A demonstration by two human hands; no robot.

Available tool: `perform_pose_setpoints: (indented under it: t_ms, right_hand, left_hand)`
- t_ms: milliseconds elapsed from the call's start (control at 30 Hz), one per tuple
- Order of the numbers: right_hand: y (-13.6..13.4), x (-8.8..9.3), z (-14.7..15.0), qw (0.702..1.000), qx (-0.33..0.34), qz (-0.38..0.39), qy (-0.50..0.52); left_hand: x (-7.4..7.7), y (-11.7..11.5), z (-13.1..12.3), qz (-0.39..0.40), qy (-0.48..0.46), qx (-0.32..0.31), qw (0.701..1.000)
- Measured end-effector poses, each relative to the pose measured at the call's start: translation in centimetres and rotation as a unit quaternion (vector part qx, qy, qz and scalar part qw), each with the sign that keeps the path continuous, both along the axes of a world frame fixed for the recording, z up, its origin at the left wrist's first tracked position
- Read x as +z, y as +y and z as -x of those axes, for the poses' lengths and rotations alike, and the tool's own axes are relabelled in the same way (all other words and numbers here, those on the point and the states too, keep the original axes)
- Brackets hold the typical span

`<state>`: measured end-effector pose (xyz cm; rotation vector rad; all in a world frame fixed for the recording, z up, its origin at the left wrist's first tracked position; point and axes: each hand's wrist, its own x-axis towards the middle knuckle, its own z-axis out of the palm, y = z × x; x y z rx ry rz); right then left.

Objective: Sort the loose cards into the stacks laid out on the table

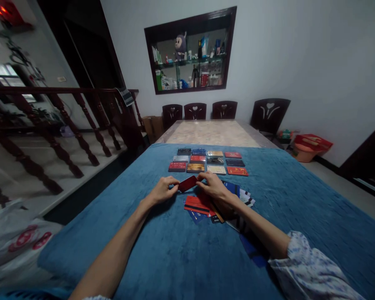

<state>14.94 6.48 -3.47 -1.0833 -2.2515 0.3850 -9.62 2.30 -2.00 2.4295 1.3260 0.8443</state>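
Between my two hands a dark red card is held just above the blue cloth. My left hand pinches its left end, and my right hand pinches the right end. Under and beside my right hand lies a loose, overlapping pile of cards, with a red card with a black stripe on top and a blue card to the right. Part of the pile is hidden by my right forearm. Beyond my hands, cards sit in neat rows, among them a gold card and a red card.
The blue cloth covers the near part of a long table. Dark chairs stand along its far end and right. A wooden railing and white plastic bags are on the left, a bucket on the right.
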Motion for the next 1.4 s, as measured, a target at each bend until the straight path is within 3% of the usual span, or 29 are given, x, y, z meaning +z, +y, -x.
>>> perform_pose_setpoints:
  t_ms: [300,600,733,1000,1400]
  right_hand:
    - [-0.1,0.3,0.4,0.992,0.018,-0.064,0.107]
    - [-1.1,1.4,0.6,0.978,0.0,-0.201,-0.052]
    - [-1.5,1.6,0.9,0.971,0.01,-0.228,-0.068]
    - [-1.5,1.3,1.6,0.974,0.008,-0.214,-0.072]
    - [-0.8,-0.4,1.3,0.99,-0.023,-0.111,-0.087]
  left_hand:
    - [-1.5,0.4,-1.2,-0.02,-0.039,0.012,0.999]
    - [-1.0,0.0,-2.1,-0.07,-0.088,0.051,0.992]
    - [-0.6,-0.3,-2.3,-0.11,-0.11,0.058,0.986]
    - [-0.3,-0.8,-3.0,-0.115,-0.113,0.045,0.986]
    - [-1.3,0.3,-1.1,-0.111,-0.086,0.067,0.988]
